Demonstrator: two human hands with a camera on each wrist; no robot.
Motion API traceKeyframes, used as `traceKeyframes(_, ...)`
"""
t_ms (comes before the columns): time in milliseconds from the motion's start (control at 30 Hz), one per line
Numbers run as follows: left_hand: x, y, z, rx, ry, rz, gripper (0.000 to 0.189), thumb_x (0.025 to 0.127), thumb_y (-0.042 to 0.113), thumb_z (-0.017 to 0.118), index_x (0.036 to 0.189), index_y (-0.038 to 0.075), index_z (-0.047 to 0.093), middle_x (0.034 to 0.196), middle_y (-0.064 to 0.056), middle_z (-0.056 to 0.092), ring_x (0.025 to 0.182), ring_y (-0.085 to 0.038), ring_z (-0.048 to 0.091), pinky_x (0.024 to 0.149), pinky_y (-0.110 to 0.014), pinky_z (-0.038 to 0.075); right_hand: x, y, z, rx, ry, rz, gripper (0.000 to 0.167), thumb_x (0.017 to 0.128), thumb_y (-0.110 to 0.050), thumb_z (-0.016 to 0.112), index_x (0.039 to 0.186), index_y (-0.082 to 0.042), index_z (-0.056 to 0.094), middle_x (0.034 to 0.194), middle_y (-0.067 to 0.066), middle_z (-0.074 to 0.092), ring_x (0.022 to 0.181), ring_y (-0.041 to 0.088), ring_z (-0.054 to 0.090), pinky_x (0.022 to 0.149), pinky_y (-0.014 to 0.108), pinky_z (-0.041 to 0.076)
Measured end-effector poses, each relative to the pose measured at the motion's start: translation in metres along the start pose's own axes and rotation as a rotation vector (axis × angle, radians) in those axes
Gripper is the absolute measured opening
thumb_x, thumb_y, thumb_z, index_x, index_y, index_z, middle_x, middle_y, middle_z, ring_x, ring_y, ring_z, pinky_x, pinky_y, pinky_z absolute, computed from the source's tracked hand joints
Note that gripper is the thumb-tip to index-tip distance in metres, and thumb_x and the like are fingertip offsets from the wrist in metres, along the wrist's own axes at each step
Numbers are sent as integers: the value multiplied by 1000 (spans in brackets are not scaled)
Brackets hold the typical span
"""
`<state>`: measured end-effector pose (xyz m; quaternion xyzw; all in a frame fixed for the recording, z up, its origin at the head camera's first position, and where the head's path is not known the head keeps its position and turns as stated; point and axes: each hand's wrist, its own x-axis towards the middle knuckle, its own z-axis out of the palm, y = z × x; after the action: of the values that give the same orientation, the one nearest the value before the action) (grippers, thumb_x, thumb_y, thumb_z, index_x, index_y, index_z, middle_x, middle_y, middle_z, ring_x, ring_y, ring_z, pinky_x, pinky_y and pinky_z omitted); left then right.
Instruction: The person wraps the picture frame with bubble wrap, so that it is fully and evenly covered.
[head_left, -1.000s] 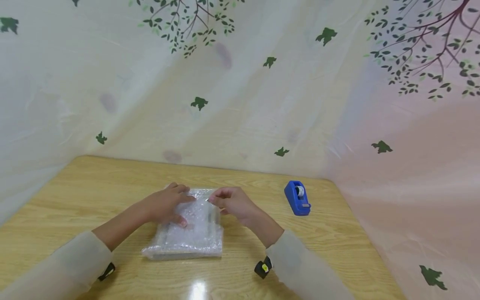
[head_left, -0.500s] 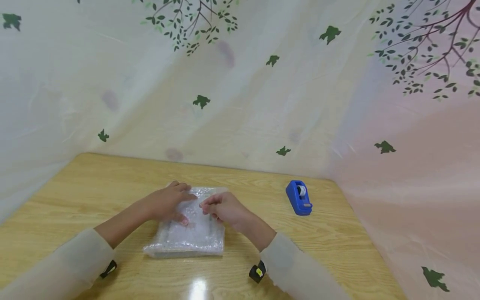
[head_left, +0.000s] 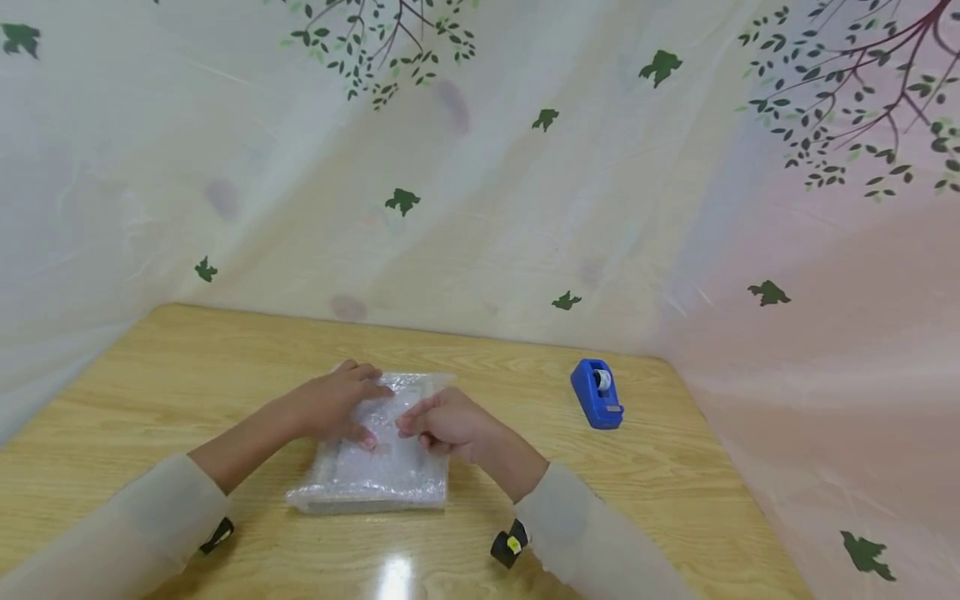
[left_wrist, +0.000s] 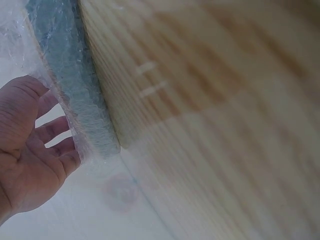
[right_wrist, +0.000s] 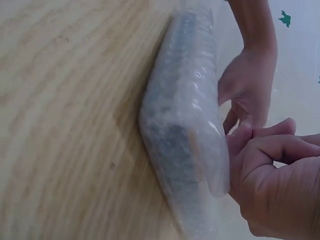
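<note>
A flat rectangular package wrapped in bubble wrap lies on the wooden table in the head view. Through the wrap a grey-blue edge shows in the left wrist view. My left hand rests spread on the package's upper left part, its fingers extended. On the right part of the top, my right hand has its fingertips together against the wrap, the other fingers bent under. Whether a small piece sits beneath those fingertips is hidden. The right wrist view shows this hand touching the wrapped top from close by.
A blue tape dispenser with a roll in it stands at the back right of the table. Behind the table hangs a pale curtain printed with leaves and branches. Each wrist bears a small black camera.
My right hand has moved left and slightly down, from the package's right edge onto its top. Its fingers first pinched a small whitish piece, no longer visible. The left hand stays in place.
</note>
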<state>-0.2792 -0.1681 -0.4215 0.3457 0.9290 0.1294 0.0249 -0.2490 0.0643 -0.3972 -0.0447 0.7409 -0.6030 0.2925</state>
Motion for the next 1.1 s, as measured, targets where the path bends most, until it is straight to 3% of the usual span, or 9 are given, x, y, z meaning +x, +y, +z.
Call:
traceKeyframes(200,-1,-1,0,5,4,10,72,78,40,87,139,10,63,147,-26,48,130,-45,46,99,-60,50,-2,7,13,104,-42,78,14,95,4,63,105,10,72,70,4,64,54,5,50,45,14,33)
traceKeyframes(467,-2,0,-2,-14,12,2,72,77,40,87,138,9,63,147,-27,48,131,-46,46,99,-62,49,-7,9,22,224,-69,125,18,96,6,60,111,13,67,77,9,67,56,8,57,51,14,46)
traceKeyframes(700,-3,2,-2,-42,11,4,71,78,39,87,137,10,61,146,-26,49,131,-46,45,101,-63,47,-8,11,24,236,-48,134,18,96,6,59,111,14,67,75,8,66,56,7,57,53,15,48)
traceKeyframes(933,-2,-1,-2,-5,17,32,70,77,39,87,136,9,64,145,-27,50,131,-47,46,102,-61,47,-13,11,32,301,-10,111,17,95,8,60,108,17,66,69,6,63,59,9,58,57,17,51)
traceKeyframes(1100,-1,0,-2,7,18,50,68,77,38,87,134,8,65,148,-25,47,129,-47,46,100,-59,49,-15,12,36,324,0,100,15,95,8,59,106,16,65,74,7,65,60,9,58,58,18,51)
